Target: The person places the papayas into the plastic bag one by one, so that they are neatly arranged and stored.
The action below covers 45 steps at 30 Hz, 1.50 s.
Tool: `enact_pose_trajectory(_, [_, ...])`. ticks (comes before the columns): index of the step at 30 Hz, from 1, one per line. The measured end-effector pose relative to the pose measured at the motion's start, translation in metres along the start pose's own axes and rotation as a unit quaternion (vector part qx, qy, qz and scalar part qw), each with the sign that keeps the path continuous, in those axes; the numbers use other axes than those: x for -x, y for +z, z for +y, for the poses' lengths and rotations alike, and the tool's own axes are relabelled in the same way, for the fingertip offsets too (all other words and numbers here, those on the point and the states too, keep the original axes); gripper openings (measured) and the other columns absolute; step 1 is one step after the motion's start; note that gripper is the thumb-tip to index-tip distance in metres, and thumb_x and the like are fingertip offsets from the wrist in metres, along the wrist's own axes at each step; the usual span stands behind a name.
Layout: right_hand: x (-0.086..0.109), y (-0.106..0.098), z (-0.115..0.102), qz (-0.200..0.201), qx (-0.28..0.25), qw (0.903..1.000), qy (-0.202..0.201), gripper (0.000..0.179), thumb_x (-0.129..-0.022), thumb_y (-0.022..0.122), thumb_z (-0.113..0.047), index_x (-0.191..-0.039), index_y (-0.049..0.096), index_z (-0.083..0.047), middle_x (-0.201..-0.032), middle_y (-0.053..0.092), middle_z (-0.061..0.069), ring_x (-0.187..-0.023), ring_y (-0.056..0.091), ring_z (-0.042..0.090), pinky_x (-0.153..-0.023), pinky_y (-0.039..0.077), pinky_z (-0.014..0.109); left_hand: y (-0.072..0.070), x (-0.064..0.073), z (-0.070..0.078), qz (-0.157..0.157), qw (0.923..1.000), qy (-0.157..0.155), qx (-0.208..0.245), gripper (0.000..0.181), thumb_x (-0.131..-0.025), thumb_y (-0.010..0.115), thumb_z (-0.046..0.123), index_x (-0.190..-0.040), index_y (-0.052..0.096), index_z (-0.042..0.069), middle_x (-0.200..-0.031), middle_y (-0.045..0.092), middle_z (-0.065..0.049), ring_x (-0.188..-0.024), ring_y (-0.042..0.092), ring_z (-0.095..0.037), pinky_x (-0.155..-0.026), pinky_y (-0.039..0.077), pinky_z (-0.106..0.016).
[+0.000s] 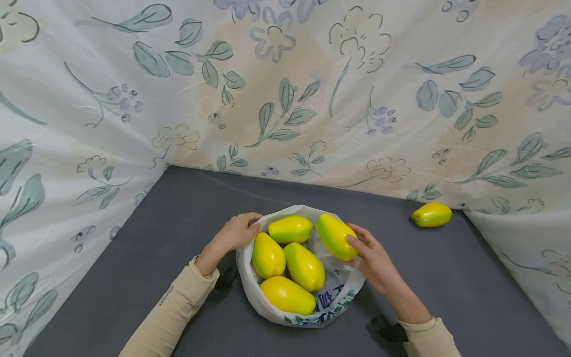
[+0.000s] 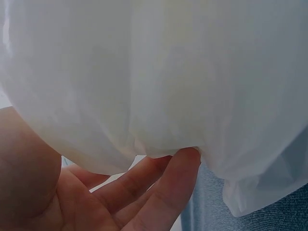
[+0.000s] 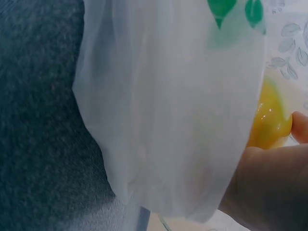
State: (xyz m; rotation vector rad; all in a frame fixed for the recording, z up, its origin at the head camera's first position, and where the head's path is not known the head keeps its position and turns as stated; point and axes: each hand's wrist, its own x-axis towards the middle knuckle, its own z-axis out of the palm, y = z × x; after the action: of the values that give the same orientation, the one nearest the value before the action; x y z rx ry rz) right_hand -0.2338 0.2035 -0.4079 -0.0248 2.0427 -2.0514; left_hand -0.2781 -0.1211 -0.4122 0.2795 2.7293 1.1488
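A white plastic bag with green and blue print stands with its mouth wide, several glossy yellow-green papayas lying inside. At the bag's far left rim, my left hand grips the plastic. The left wrist view shows the fingers curled against the outside of the bag. My right hand holds another papaya over the bag's right rim, thumb and fingers around its right end. In the right wrist view, the bag hides most of this papaya.
One more papaya lies at the far right corner of the dark grey tabletop. A flower-printed cloth hangs along the back and both sides. Black wrist devices sit by each cuff.
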Motion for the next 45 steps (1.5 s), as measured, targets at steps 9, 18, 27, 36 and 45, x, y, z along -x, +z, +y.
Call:
enact_pose_trajectory(9, [-0.005, 0.008, 0.003, 0.02, 0.017, 0.9997, -0.002, 0.062, -0.099, 0.054, -0.028, -0.148, 0.021, -0.008, -0.143, 0.025, 0.02, -0.118, 0.04, 0.034, -0.093, 0.044, 0.048, 0.0, 0.001, 0.001, 0.0, 1.0, -0.004, -0.001, 0.039, -0.1, 0.051, 0.02, -0.136, 0.052, 0.007, -0.124, 0.057, -0.017, -0.102, 0.06, -0.028, -0.077, 0.053, -0.04])
enact_pose_trajectory(18, [-0.008, 0.012, 0.008, 0.037, 0.028, 0.9989, 0.004, 0.066, -0.097, 0.057, -0.031, -0.148, 0.02, -0.01, -0.143, 0.024, 0.02, -0.119, 0.038, 0.035, -0.095, 0.042, 0.048, 0.0, 0.001, 0.002, 0.0, 1.0, 0.005, 0.005, 0.039, -0.1, 0.05, 0.02, -0.136, 0.052, 0.008, -0.124, 0.057, -0.017, -0.099, 0.06, -0.027, -0.072, 0.053, -0.037])
enact_pose_trajectory(27, [-0.011, 0.013, 0.009, 0.03, 0.021, 0.9993, 0.012, 0.068, -0.098, 0.055, -0.031, -0.148, 0.016, -0.01, -0.145, 0.02, 0.02, -0.122, 0.036, 0.036, -0.098, 0.039, 0.049, 0.0, 0.001, 0.002, 0.003, 1.0, 0.003, -0.001, 0.039, -0.1, 0.05, 0.02, -0.136, 0.052, 0.008, -0.123, 0.058, -0.016, -0.099, 0.06, -0.027, -0.075, 0.053, -0.038])
enact_pose_trajectory(36, [-0.011, 0.016, 0.01, 0.019, 0.056, 0.9978, 0.028, 0.066, -0.099, 0.054, -0.031, -0.149, 0.016, -0.012, -0.143, 0.024, 0.022, -0.118, 0.042, 0.034, -0.1, 0.038, 0.044, 0.0, 0.002, 0.003, 0.002, 1.0, 0.002, 0.002, 0.038, -0.099, 0.051, 0.019, -0.135, 0.053, 0.007, -0.121, 0.059, -0.017, -0.097, 0.061, -0.026, -0.074, 0.053, -0.038])
enact_pose_trajectory(45, [-0.013, 0.015, 0.016, -0.004, 0.068, 0.997, 0.037, 0.069, -0.097, 0.056, -0.031, -0.149, 0.014, -0.012, -0.142, 0.026, 0.023, -0.112, 0.046, 0.031, -0.093, 0.043, 0.034, 0.0, 0.002, 0.004, 0.002, 1.0, -0.001, -0.001, 0.039, -0.099, 0.051, 0.019, -0.136, 0.052, 0.007, -0.121, 0.058, -0.017, -0.096, 0.06, -0.026, -0.073, 0.053, -0.037])
